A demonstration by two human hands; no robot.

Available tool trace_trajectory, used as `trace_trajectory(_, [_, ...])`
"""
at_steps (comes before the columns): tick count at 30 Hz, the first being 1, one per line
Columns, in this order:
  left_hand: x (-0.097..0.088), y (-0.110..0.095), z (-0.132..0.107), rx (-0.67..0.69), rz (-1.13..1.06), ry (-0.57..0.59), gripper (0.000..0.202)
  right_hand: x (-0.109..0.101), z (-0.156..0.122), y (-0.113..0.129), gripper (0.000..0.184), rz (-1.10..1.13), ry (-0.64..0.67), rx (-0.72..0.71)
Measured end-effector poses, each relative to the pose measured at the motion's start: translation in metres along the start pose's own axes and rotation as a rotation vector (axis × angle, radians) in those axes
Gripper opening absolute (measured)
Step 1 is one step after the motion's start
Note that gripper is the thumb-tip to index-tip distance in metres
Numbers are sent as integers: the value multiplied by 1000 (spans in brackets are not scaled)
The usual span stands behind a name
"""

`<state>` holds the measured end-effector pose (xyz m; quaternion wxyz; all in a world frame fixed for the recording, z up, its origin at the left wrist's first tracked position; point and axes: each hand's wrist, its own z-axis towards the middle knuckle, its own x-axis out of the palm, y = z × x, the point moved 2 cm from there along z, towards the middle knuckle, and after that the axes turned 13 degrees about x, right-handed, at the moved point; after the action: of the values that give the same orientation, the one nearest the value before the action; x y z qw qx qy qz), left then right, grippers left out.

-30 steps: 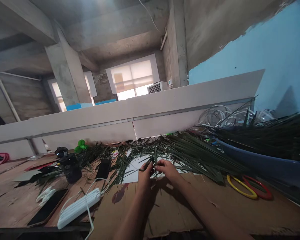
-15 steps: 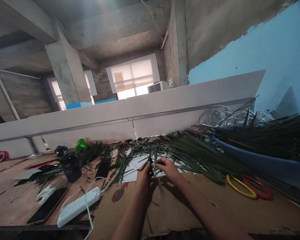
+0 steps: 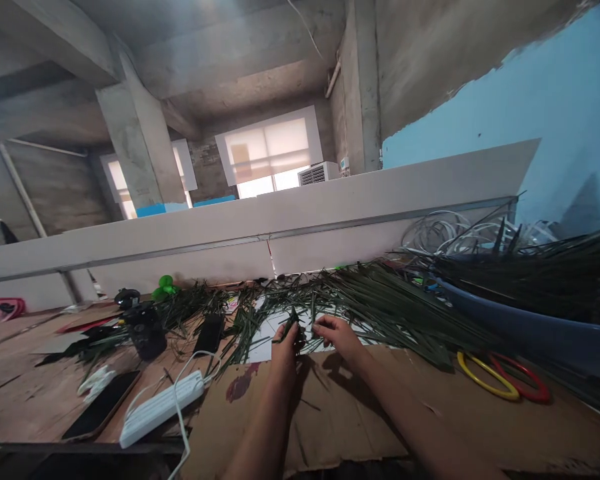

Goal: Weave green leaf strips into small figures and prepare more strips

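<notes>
Two hands busy at bottom centre of the frame. Left grip (image 3: 285,351) is closed on a small dark knot of narrow green leaf strips (image 3: 293,325), probably palm, held just above a white paper sheet (image 3: 273,343). Right grip (image 3: 338,337) sits just beside it, half curled; can't tell if it's pinching a strip or only next to one.

Handling call: strips look light, thin and springy, stiff along their length, and likely to split or crease if bent hard. Free ends will whip. Surface may be slightly slick, can't confirm. Best hold is low at the knot, pinched between finger pads, not out at the thin tips.

More loose strips (image 3: 385,300) fan across the table (image 3: 15,347) from top centre to the right. A dark bundle of leaves (image 3: 530,273) lies in a blue tub (image 3: 510,337) at right, cut off by the frame edge. Cardboard sheet (image 3: 305,417) lies under both forearms.

Hidden: the left grip covers the core of the knot, so strip crossings and any binding can't be made out. Thumb position is unclear too. Knot is small in frame, detail is poor.
</notes>
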<state>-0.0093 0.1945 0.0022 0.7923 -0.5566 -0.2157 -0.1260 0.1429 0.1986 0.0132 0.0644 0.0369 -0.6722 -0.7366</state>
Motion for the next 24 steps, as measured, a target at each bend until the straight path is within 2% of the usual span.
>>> trace_trajectory(7, [0,1,-3,22,-4,5,51,13,-3,-8,33,-56,84,50])
trace_trajectory(10, [1,0,-5,8,4,16,50,14,-5,-10,28,-62,92,74])
trace_trajectory(16, [3,-2,-7,-9,0,20,50,17,-5,-15,29,-68,141,141])
trace_trajectory(19, [4,-2,-7,-6,-9,19,52,17,-4,-16,19,-116,108,120])
trace_trajectory(24, [3,-3,-7,-21,-13,32,49,11,-3,-14,4,-265,-18,24])
